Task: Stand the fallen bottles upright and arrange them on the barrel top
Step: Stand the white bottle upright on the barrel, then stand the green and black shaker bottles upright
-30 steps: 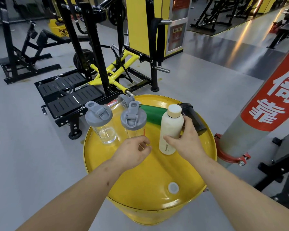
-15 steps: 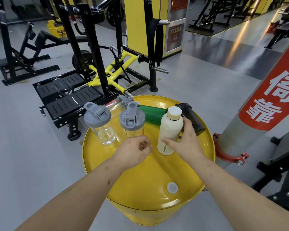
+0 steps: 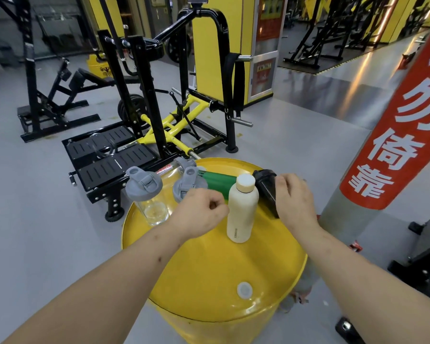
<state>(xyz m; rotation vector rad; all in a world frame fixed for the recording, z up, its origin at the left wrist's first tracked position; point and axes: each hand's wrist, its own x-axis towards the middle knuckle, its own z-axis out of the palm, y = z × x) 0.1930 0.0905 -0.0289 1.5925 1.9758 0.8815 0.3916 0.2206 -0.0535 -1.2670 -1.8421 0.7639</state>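
So the black bottle (image 3: 266,188) is the one in play right now, lying tipped on its side at the far right of the barrel top (image 3: 209,269), and my right hand (image 3: 294,197) is draped over its lower end, fingers curled down around it. Looks like a grip, but I can't tell how tight since the hand hides the contact. The green bottle (image 3: 217,181) lies flat just beyond my left hand (image 3: 199,212), which is loosely fisted, holding nothing I can see. The cream bottle (image 3: 241,209) already stands upright between both hands, and two clear shakers (image 3: 148,194) stand left of my left knuckles. Next move, I reckon: swing the black one upright without clipping the cream bottle right beside it.
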